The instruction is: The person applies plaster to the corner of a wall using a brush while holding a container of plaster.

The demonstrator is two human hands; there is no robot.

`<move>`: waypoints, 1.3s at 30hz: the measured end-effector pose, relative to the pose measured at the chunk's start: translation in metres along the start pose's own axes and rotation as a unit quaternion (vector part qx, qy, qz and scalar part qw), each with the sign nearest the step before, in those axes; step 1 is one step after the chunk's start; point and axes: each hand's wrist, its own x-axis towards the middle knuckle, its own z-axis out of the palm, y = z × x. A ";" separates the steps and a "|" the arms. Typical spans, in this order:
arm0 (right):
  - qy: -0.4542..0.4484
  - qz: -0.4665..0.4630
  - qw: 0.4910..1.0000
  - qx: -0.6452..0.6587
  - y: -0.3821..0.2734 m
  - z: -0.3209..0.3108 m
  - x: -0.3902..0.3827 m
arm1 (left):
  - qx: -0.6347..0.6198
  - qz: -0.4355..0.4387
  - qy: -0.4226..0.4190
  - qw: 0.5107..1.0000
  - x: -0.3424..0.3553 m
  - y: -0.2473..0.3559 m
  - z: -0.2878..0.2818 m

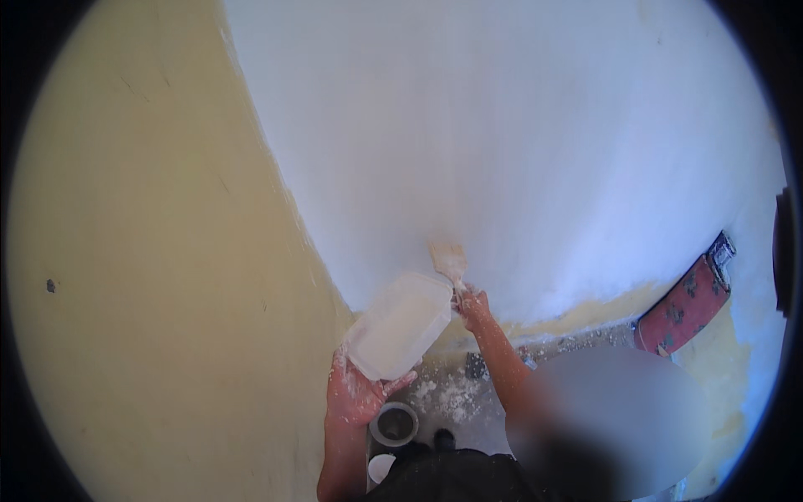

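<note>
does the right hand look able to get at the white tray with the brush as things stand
Likely yes: the right hand holds the brush close beside the white tray, which the left hand supports, and nothing visible stands between them.

Acres of open room above the brush (pixel 449 258), with the white wall (pixel 502 125) a free run right up to its top edge! Out left, the yellow wall (pixel 150 209) gives a hand clear passage too. But it's tight in the middle: the white tray (pixel 399 328) on the left hand (pixel 360 393) fills the gap, its far corner right beside the right hand (pixel 473 309). Below, the bucket (pixel 394 424) blocks the floor's (pixel 493 435) left edge, and at the white wall's lower right, a red bundle (pixel 682 309) bars the way.
</note>
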 end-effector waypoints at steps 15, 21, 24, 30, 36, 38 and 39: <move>0.006 -0.273 0.831 -0.485 -0.404 -0.035 0.176 | 0.078 -0.014 -0.028 0.996 -0.001 -0.011 0.023; 0.134 -0.448 0.793 -0.391 -0.598 -0.017 0.034 | 0.079 -0.002 -0.043 0.996 -0.013 -0.001 0.023; 0.039 -0.411 0.874 -0.255 -0.587 -0.030 0.087 | 0.047 -0.005 -0.050 0.998 -0.009 -0.003 0.017; -0.175 -0.195 0.934 0.243 -0.410 -0.074 0.159 | 0.084 -0.036 -0.012 0.996 0.000 -0.011 0.034; -0.046 0.007 0.957 0.286 -0.184 -0.035 0.081 | 0.013 -0.028 0.029 0.999 -0.019 -0.011 0.045; -0.023 0.074 0.955 0.285 -0.117 -0.044 0.056 | 0.004 -0.031 0.034 0.999 -0.024 -0.022 0.049; -0.014 0.143 0.946 0.292 -0.087 -0.045 0.045 | 0.012 -0.028 0.042 0.999 -0.025 -0.024 0.048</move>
